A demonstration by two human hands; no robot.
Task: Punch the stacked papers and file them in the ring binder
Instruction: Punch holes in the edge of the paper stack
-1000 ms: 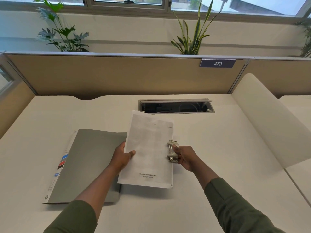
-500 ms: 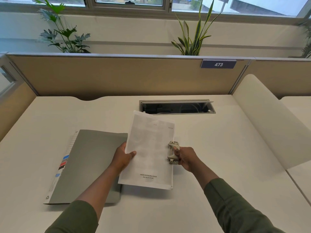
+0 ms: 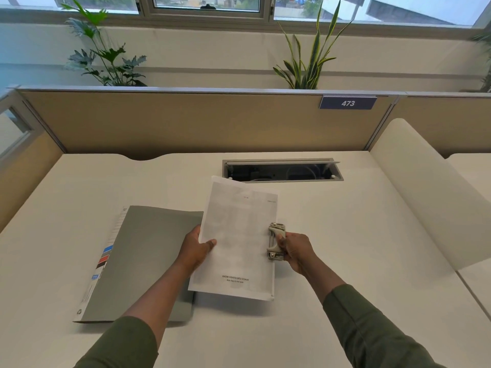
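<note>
A stack of white printed papers point(image 3: 239, 235) is held slightly raised over the middle of the desk. My left hand point(image 3: 196, 248) grips its left edge, thumb on top. A small metal hole punch point(image 3: 275, 241) sits on the stack's right edge, and my right hand point(image 3: 295, 251) grips it, thumb on its lever. The grey ring binder point(image 3: 143, 261) lies shut on the desk to the left, its labelled spine facing left; the papers' left edge overlaps its right side.
The white desk point(image 3: 345, 248) is bounded by a tan partition point(image 3: 186, 123) at the back. An open cable tray point(image 3: 281, 171) is sunk into the desk just behind the papers. A white curved divider point(image 3: 425, 195) rises on the right.
Hardly anything differs; the papers and both hands hold the same pose, and the view has shifted slightly.
</note>
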